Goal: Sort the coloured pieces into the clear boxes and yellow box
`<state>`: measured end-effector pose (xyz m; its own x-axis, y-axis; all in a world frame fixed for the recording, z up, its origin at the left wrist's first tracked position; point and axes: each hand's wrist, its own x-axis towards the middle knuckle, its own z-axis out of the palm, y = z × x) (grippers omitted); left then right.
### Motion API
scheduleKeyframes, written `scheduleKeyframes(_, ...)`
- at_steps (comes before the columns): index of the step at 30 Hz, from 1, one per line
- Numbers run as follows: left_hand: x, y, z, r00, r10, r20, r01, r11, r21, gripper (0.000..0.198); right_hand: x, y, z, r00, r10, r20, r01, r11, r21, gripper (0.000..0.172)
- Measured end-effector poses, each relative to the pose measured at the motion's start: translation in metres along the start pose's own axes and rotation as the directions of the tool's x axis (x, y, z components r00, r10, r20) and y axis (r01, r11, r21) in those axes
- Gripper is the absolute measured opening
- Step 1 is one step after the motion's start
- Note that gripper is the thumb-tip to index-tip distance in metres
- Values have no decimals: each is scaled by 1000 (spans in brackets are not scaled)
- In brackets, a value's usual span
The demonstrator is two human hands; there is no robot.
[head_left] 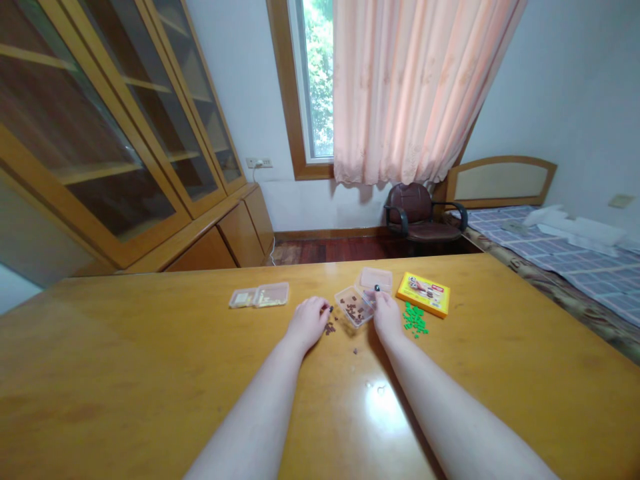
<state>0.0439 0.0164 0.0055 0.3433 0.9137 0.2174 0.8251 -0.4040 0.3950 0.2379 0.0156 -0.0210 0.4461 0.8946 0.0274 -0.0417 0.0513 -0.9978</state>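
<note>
A clear plastic box (342, 298) with small brown pieces (354, 311) in it is tilted in front of me, its hinged lid (379, 278) folded back behind. My right hand (388, 316) grips the box at its right side. A dark shiny spot shows at that hand's fingertips; I cannot tell what it is. To the left, my left hand (309, 321) is closed low over the table, fingertips together beside a small pile of brown pieces (329, 329). Something small and dark shows at them. A single brown piece (355, 351) lies nearer me.
A yellow card box (424, 293) lies right of my right hand, with a heap of green pieces (415, 320) before it. Another clear box (273, 295) lies open at left on the wooden table (150, 373). Beyond stand an office chair (415, 210) and a bed (565, 247).
</note>
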Motion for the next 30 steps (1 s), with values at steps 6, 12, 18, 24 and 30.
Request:
scheduleKeyframes(6, -2, 6, 4, 989, 86, 123, -93, 994, 51, 14, -5, -10, 1, 999, 36, -14, -35, 999, 27, 39)
scheduleKeyframes(12, 1, 8, 10, 990, 12, 140, -31, 991, 134, 13, -8, -14, 2, 1000, 16, -21, -17, 999, -30, 39)
scheduleKeyframes(18, 2, 2, 14, 996, 5, 84, -18, 988, 150, 13, -6, -11, 1, 1000, 10, -4, -10, 998, -57, 39)
scheduleKeyframes(24, 4, 2, 3, 982, -70, -174, 80, 996, 51, 14, -3, -1, 2, 998, -31, 50, 36, 994, -100, 39)
scheduleKeyframes(30, -3, 15, -3, 963, 162, -214, -174, 984, -35, 17, -8, -2, 6, 983, -88, 160, 110, 985, -135, 35)
